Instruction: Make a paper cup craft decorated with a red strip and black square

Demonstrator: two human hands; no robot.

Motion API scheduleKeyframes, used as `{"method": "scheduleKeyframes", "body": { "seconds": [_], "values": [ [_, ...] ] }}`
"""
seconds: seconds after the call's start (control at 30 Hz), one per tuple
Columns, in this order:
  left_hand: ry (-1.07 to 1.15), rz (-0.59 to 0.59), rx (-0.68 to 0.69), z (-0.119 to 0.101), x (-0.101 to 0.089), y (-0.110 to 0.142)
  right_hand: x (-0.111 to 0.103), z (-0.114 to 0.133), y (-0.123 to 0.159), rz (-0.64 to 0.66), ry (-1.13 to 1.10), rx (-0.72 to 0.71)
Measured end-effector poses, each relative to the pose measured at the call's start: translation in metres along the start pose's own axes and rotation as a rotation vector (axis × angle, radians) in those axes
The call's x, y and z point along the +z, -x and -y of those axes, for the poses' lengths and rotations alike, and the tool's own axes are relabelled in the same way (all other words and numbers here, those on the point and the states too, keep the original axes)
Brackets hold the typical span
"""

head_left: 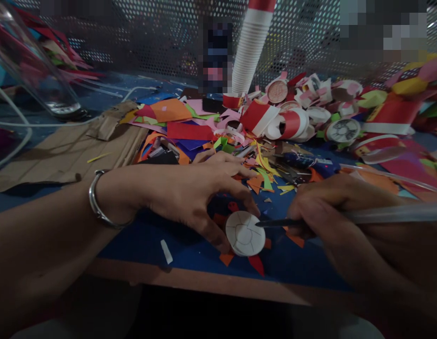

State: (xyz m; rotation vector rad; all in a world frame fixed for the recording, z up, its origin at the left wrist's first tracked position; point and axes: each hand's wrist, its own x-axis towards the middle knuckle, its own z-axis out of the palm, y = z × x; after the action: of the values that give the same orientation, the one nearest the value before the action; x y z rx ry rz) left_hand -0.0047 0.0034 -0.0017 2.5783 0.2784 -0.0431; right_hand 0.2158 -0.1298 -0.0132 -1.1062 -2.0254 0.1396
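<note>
A round white paper cup base (pixel 242 238) bears drawn lines, a ring in the middle with spokes to the rim, like a turtle shell. Orange and red paper pieces stick out around it. My left hand (pixel 204 193), with a silver bangle on the wrist, grips it between thumb and forefinger near the table's front edge. In my right hand (pixel 331 212) is a pen (pixel 282 222) with a dark tip and clear barrel. Its tip meets the upper right of the disc, as far as I can see.
Coloured paper scraps (pixel 190 127) and cut paper cups (pixel 292 122) heap behind my hands. Scissors (pixel 292 174) lie among them. A tall stack of cups (pixel 251 47) stands at the back. Cardboard (pixel 63 150), a white cable (pixel 27 125) and a clear bottle (pixel 59 94) are left.
</note>
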Motion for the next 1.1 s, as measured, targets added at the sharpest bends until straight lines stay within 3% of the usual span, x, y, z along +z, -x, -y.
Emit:
{"method": "scheduleKeyframes", "body": {
  "seconds": [0.67, 1.1],
  "values": [
    [-0.008, 0.005, 0.053, -0.0035, -0.0024, -0.0028, 0.0020, 0.0027, 0.0033, -0.007, -0.062, -0.018],
    [0.017, -0.046, 0.080, 0.0036, 0.0019, -0.0032, 0.0084, 0.0080, -0.0001, 0.014, 0.030, -0.032]
  ]
}}
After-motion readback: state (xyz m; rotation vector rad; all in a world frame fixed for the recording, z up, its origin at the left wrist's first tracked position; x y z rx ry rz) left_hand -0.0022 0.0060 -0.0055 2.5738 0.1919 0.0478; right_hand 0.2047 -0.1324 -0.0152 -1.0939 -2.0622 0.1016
